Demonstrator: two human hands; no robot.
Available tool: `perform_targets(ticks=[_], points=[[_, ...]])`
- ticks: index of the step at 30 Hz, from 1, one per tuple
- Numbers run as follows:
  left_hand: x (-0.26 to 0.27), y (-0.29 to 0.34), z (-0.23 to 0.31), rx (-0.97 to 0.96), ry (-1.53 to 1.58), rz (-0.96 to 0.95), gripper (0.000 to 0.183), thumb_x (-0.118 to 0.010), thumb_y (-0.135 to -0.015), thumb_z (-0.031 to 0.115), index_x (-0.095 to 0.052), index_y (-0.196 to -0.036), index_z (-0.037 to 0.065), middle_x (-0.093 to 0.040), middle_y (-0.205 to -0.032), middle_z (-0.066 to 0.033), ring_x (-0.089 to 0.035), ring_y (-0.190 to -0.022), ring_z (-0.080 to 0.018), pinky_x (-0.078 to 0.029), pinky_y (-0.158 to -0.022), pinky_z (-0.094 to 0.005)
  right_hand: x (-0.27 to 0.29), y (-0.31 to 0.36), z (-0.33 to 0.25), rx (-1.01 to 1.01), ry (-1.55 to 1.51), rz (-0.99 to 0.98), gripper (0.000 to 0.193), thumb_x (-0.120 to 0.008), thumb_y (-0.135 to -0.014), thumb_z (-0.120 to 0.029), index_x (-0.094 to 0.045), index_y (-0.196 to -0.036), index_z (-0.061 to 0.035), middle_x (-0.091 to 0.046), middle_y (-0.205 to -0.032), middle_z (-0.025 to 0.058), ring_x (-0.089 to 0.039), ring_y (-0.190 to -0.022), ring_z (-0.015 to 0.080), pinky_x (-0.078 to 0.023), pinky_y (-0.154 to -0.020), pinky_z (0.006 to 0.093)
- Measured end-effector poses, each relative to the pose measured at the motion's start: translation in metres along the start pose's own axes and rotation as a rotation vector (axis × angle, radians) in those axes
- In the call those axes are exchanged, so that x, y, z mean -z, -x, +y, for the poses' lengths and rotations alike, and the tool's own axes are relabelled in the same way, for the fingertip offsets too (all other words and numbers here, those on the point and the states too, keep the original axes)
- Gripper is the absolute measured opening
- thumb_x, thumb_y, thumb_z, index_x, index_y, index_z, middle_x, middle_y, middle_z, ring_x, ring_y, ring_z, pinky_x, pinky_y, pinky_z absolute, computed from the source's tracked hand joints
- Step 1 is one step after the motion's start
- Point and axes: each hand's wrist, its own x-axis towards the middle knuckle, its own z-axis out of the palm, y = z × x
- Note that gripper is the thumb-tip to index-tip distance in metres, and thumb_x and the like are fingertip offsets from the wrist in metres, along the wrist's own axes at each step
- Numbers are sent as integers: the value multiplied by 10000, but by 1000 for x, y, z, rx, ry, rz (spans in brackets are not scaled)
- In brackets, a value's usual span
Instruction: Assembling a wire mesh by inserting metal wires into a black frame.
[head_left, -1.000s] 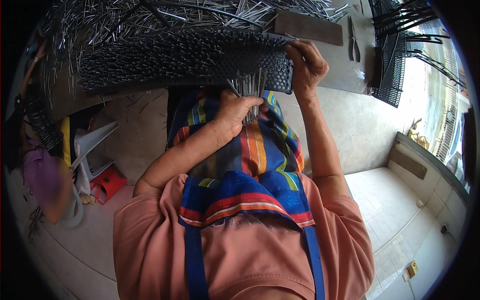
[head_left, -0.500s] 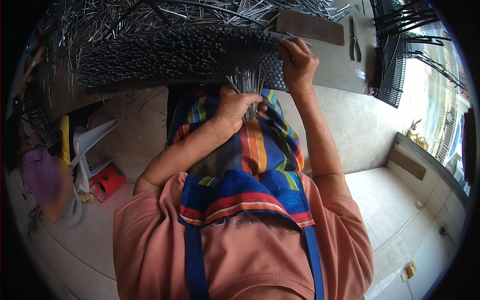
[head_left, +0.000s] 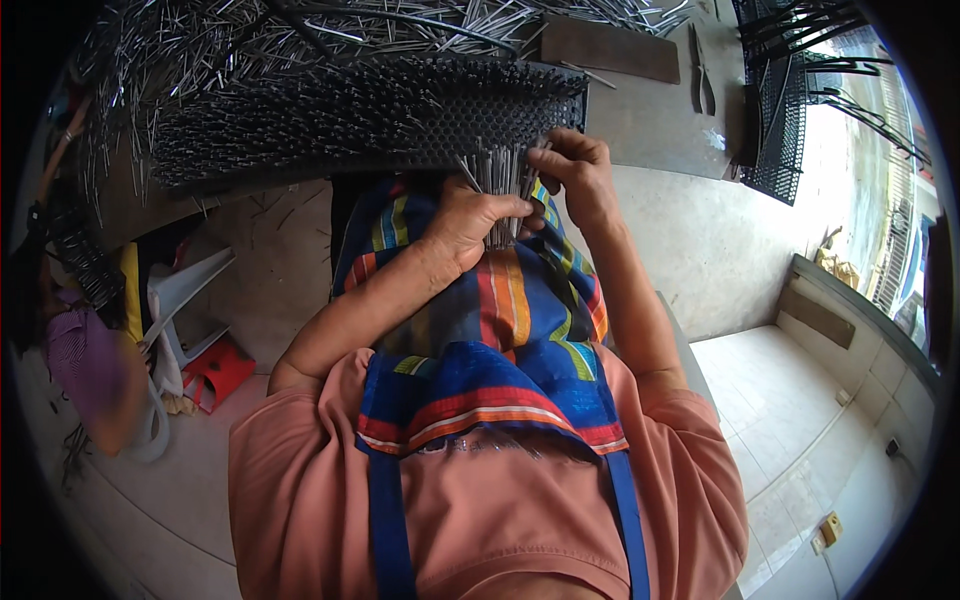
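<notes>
My left hand is wrapped around an upright bundle of thin metal rods above my lap. The rod tops fan out a little over the fingers. At the bundle's right side, my right hand has its thumb and fingers pinched on one or more rods, partly hidden by the fingers. Just beyond both hands lies a long black perforated rack. Dark rods stand densely in its left and middle holes; its right end shows mostly bare holes.
Loose metal rods pile up behind the rack. On the bench's right lie a brown flat bar, pliers and a single rod. Another black mesh rack stands farther right. A red object sits at lower left.
My right hand has come down and left from the rack's right end to the bundle. The left hand keeps its grip on the rods. The view has shifted slightly.
</notes>
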Motion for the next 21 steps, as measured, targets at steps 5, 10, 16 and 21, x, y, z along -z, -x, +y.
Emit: perform_targets(ticks=[5, 10, 16, 21], points=[[8, -1, 1, 148, 123, 64, 240, -657, -762, -76, -620, -993, -27, -684, -833, -133, -699, -671, -245, -593, -563, -345, 17, -4, -2, 154, -127, 240, 51, -677, -847, -36, -664, -814, 0, -565, -643, 2, -458, -525, 57, -322, -469, 209], [7, 0, -4, 157, 25, 108, 179, -642, -791, -62, -614, -963, -23, -681, -827, -142, -703, -686, -261, -608, -589, -370, 21, -22, -18, 578, 3, 552, 68, -712, -817, -20, -700, -873, 17, -615, -739, 11, -470, -580, 47, -342, -514, 197], [6, -3, -8, 124, -7, 148, 190, -633, -789, -65, -634, -976, -32, -688, -831, -138, -703, -705, -262, -603, -618, -361, 20, -36, -19, 785, 206, 511, 81, -712, -760, 65, -682, -830, 37, -640, -772, 39, -563, -707, 77, -439, -631, 205], [5, 0, -9, 62, -61, 107, 195, -618, -786, -81, -635, -971, -22, -686, -827, -141, -699, -698, -261, -603, -614, -362, 20, -39, -13, 826, 289, 505, 66, -711, -770, 59, -687, -828, 36, -643, -780, 30, -562, -689, 70, -438, -605, 200]])
